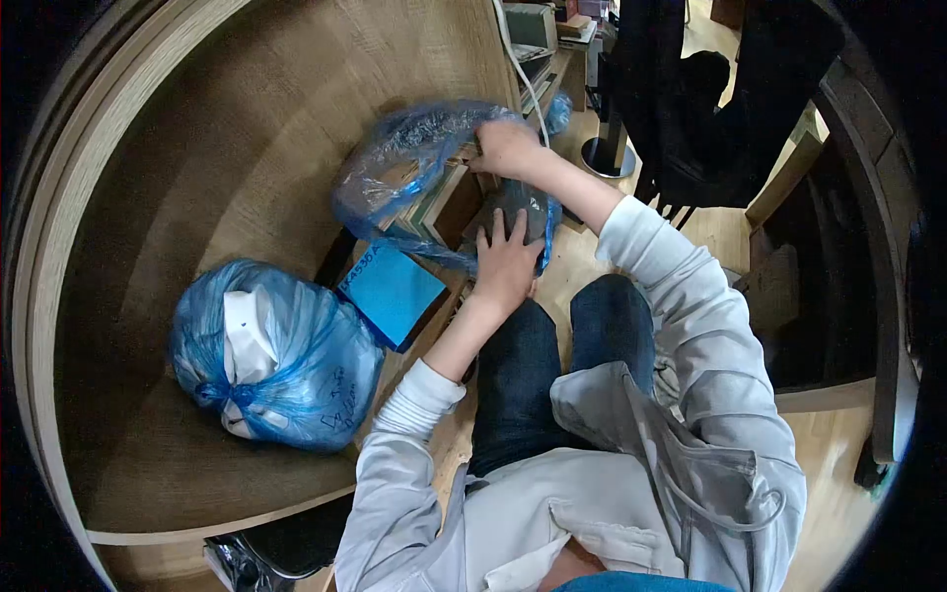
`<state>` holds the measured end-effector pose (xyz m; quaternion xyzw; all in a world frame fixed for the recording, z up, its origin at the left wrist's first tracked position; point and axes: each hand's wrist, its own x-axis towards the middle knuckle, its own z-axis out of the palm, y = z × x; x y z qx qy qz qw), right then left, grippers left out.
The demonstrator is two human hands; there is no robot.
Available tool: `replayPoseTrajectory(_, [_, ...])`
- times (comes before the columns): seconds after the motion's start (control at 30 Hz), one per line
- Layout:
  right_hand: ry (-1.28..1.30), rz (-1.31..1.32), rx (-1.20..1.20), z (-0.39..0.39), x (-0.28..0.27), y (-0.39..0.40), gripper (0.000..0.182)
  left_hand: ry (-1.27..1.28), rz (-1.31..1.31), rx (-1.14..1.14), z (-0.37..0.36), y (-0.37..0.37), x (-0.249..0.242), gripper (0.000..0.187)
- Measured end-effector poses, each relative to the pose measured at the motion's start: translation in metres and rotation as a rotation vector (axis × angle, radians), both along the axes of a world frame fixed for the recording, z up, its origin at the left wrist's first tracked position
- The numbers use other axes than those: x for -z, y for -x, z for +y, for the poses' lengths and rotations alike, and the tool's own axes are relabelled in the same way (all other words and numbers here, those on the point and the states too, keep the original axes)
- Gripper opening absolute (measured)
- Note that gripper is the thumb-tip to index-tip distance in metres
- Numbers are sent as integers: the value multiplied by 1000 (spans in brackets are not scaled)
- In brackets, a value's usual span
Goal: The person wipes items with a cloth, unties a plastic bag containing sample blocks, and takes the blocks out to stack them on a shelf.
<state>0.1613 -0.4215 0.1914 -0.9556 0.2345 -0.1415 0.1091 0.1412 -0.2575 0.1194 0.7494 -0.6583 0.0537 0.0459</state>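
Note:
An open blue plastic bag (380,163) with several books (431,207) inside lies at the upper middle. My left hand (507,259) rests with fingers spread on a dark grey thing (528,209) at the bag's near right side. At the bag's upper right rim is my right hand (505,148), its fingers curled in at the plastic and the book edges; what they hold is too hidden to name. Just below the bag lies a bright blue square (393,291) with handwriting on it.
A tied, full blue bag (281,355) sits on the curved wooden surface (128,434) at left. Books (533,28) stand on a shelf at the top. A round metal base (607,158) and a dark chair-like object (730,109) are at upper right. A white cable hangs nearby.

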Motion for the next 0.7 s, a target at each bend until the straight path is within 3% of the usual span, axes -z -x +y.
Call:
replayPoseTrajectory(0.27, [25,-213,-23,-8,27,10,43,9,10,0,-3,-5,-5,51])
replayPoseTrajectory(0.37, [32,-258,-135,-21,21,9,46,8,-26,10,-6,-2,-4,52])
replayPoseTrajectory(0.57, [-24,-112,-3,2,-4,3,52,68,18,32,-10,4,6,52])
replayPoseTrajectory(0.7, [-25,-35,5,7,-20,-7,55,193,172,117,-3,3,-11,42])
